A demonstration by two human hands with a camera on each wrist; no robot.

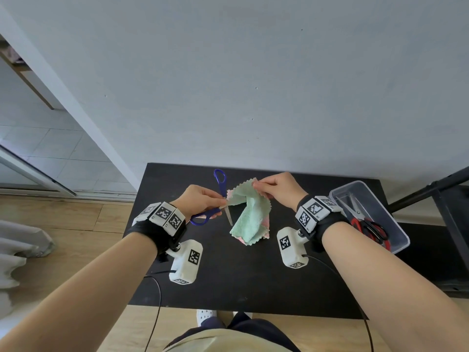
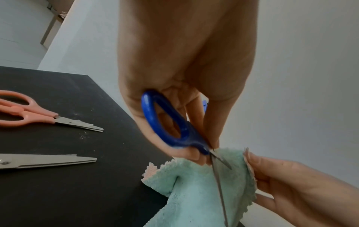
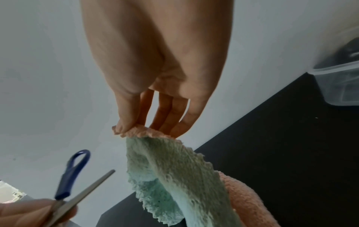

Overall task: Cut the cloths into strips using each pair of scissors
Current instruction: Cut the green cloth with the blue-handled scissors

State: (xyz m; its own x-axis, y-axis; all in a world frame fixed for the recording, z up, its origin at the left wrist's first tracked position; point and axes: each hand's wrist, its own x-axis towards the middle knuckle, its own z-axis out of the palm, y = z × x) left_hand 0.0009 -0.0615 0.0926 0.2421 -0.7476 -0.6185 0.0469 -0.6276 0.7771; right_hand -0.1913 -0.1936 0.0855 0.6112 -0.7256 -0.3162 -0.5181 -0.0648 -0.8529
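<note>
The left hand [image 1: 200, 199], left of frame centre in the head view, gripped the blue scissors [image 1: 220, 182] near their pivot, fingers curled round one handle loop and the blades spread wide. Its fingertips also pinched the near edge of the green cloth [image 1: 250, 214]. The right hand [image 1: 276, 188], right of centre, pinched the cloth's upper corner between thumb and fingers, lifting it while the lower folds lay on the black table [image 1: 241, 275]. In the left wrist view, pink scissors [image 2: 29, 113] and a second pair's steel blades [image 2: 48, 161] lay at the left edge. Red-handled scissors [image 1: 368, 227] sat in a clear plastic box [image 1: 396, 217] at the right.
</note>
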